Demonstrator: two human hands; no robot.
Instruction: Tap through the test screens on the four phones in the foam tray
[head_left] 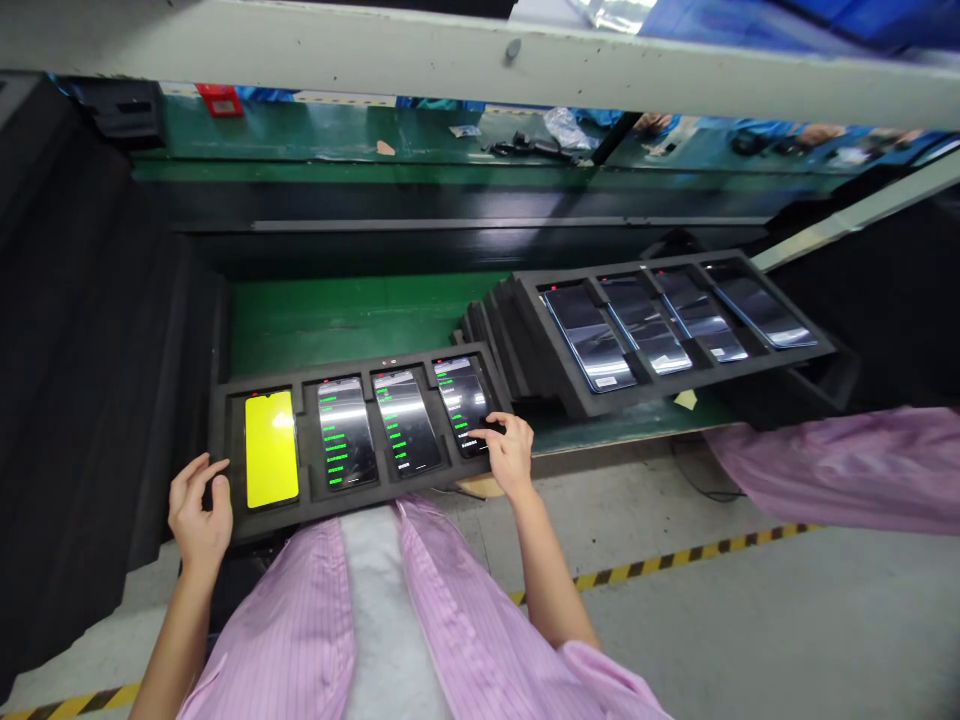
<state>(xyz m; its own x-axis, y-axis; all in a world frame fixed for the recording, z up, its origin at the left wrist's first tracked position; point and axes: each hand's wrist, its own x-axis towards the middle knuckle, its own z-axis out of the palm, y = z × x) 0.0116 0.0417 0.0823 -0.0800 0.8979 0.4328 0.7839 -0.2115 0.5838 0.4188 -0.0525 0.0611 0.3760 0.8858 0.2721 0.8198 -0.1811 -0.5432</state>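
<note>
A black foam tray (225, 425) lies in front of me with several phones in its slots. The leftmost phone (270, 448) shows a bright yellow screen. The other three show dark screens with green text lines. My left hand (196, 510) grips the tray's left front corner, thumb on top. My right hand (508, 452) rests on the tray's right end, fingers spread, with fingertips touching the lower edge of the rightmost phone (463, 400).
A stack of black foam trays (555, 380) sits to the right on the green belt (337, 315), the top one holding several dark phones. A pink-sleeved person (840, 465) is at the right. Black foam walls (82, 350) stand to the left. Yellow-black floor tape (675, 555) runs below.
</note>
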